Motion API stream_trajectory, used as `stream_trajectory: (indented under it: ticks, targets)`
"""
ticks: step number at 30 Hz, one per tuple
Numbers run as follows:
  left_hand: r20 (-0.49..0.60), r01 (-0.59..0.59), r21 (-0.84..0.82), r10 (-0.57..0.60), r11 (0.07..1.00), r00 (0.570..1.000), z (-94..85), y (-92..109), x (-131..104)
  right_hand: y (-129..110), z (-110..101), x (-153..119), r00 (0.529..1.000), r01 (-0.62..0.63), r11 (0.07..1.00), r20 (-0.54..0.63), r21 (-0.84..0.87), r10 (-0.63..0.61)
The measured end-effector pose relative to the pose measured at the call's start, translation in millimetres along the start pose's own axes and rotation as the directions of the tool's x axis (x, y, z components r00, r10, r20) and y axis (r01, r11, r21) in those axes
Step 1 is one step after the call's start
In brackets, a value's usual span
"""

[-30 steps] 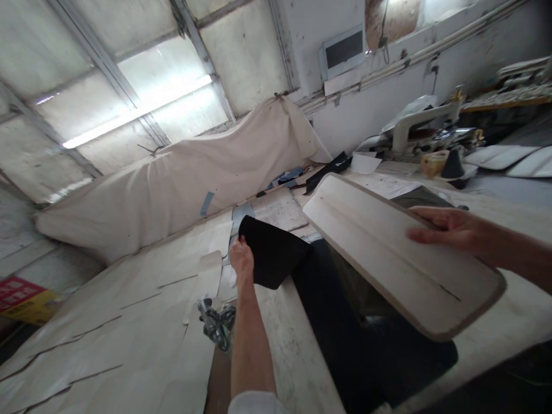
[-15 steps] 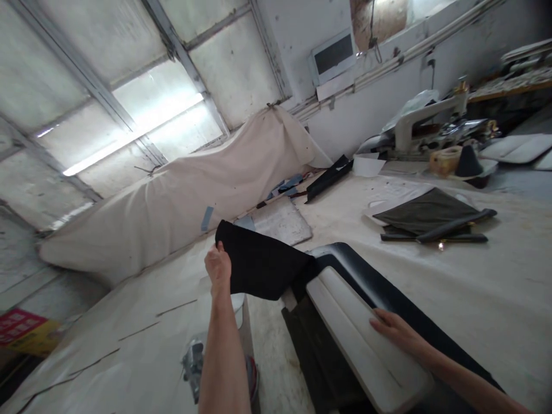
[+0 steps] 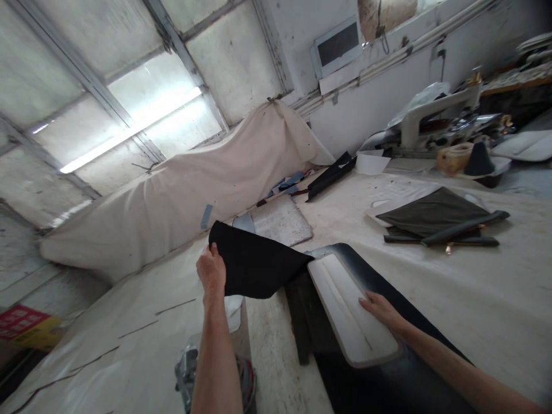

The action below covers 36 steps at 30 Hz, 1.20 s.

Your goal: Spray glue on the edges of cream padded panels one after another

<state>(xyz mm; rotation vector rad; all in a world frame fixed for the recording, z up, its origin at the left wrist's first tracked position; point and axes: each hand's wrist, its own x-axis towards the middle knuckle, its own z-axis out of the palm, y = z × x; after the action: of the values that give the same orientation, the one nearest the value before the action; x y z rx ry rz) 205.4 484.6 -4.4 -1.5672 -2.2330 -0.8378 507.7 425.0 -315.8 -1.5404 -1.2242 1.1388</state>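
My left hand (image 3: 211, 267) grips the left edge of a black sheet of material (image 3: 254, 264), lifting it so that it slants down toward the right. My right hand (image 3: 382, 310) is closed on the right edge of a white rounded panel (image 3: 345, 310), thumb on top and other fingers hidden beneath. That panel lies tilted over a larger dark, smooth piece (image 3: 392, 284), which spreads out under and beyond it. A dark olive strip (image 3: 299, 322) shows along the panel's left side. Whether the black sheet is joined to the dark piece I cannot tell.
An olive folded piece with dark rolled strips (image 3: 440, 213) lies to the right. Behind it stand a sewing machine (image 3: 411, 129) and a dark thread cone (image 3: 479, 160). A grey board (image 3: 282, 221) lies farther back. Metal parts (image 3: 186, 368) sit near my left forearm.
My right hand has drawn the white panel slightly up and left, exposing more dark material below it. My left hand has shifted a little left with the black sheet.
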Motion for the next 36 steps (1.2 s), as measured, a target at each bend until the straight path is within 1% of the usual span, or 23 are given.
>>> stream_trajectory:
  ticks: [2,5,7,9,14,20,23,26,29,32,34,36]
  targets:
    - [-0.005,-0.008,0.006,0.008,1.0,1.0,-0.4,0.1,-1.2,3.4,-1.4,4.1,0.999,0.029,0.985,-0.026,-0.168,-0.033]
    - [-0.006,-0.021,0.01,0.021,1.0,1.0,0.0,2.7,-2.3,5.7,-3.8,8.8,0.996,0.062,0.919,-0.037,-0.39,-0.083]
    - [-0.004,-0.025,0.013,0.026,1.0,1.0,0.5,5.0,-2.8,5.9,-5.0,10.3,0.994,0.079,0.868,-0.023,-0.49,-0.103]
    - [-0.001,-0.028,0.016,0.028,0.999,1.0,1.1,6.7,-3.4,5.7,-6.3,10.8,0.994,0.097,0.827,0.007,-0.554,-0.113]
    - [0.0,-0.044,0.027,0.044,0.999,0.999,3.8,7.8,-5.5,6.0,-12.3,11.9,0.991,0.136,0.768,0.09,-0.625,-0.102]
    - [0.0,-0.058,0.024,0.058,0.998,0.998,6.8,8.1,-8.3,5.1,-17.5,11.4,0.986,0.164,0.739,0.119,-0.653,-0.114]
    - [0.0,-0.058,0.018,0.058,0.998,0.998,6.6,7.6,-8.9,8.9,-15.3,9.3,0.985,0.171,0.719,0.108,-0.673,-0.133]
    - [0.006,-0.055,0.007,0.055,0.998,0.998,5.7,5.9,-9.2,12.6,-12.9,5.6,0.985,0.16,0.683,0.072,-0.713,-0.156]
    - [0.011,-0.047,-0.005,0.047,0.999,0.999,5.0,2.8,-9.4,6.2,-11.4,-1.1,0.98,0.141,0.628,0.019,-0.765,-0.197]
    - [0.022,-0.031,-0.019,0.032,0.999,0.999,6.1,-1.6,-9.7,-14.3,-1.0,-10.7,0.963,0.155,0.577,-0.007,-0.802,-0.269]
    - [0.035,-0.021,-0.034,0.022,0.999,0.999,7.9,-4.9,-10.2,-29.8,16.9,-17.1,0.949,0.2,0.559,0.017,-0.805,-0.314]
    - [0.045,-0.013,-0.05,0.016,0.999,0.999,10.1,-8.0,-10.9,-40.8,42.0,-21.9,0.943,0.241,0.549,0.059,-0.8,-0.328]
